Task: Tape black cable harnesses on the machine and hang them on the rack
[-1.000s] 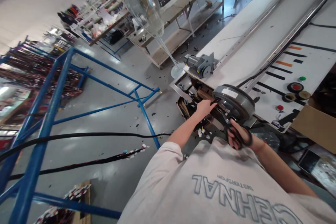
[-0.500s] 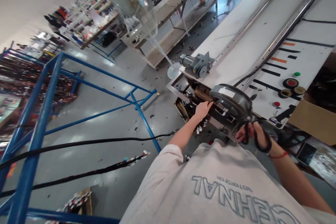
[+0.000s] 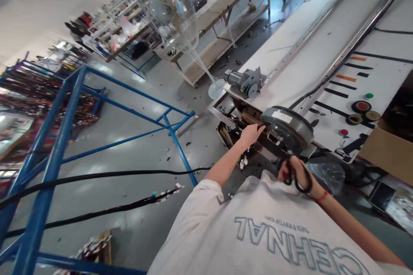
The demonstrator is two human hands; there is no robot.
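Left hand [image 3: 251,135] beside grey wheel's left side [image 3: 287,126], grip unclear | Right hand [image 3: 297,172], apart from left, clamped on black-handled scissors [image 3: 304,191] below wheel | Change: scissors shift leftward | Judgement: repositioning; cutting unconfirmed

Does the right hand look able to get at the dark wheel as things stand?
Probably yes: the right hand is close to the dark wheel and nothing bulky appears between them. But it holds black-handled scissors, so it seems not fully free to grasp.
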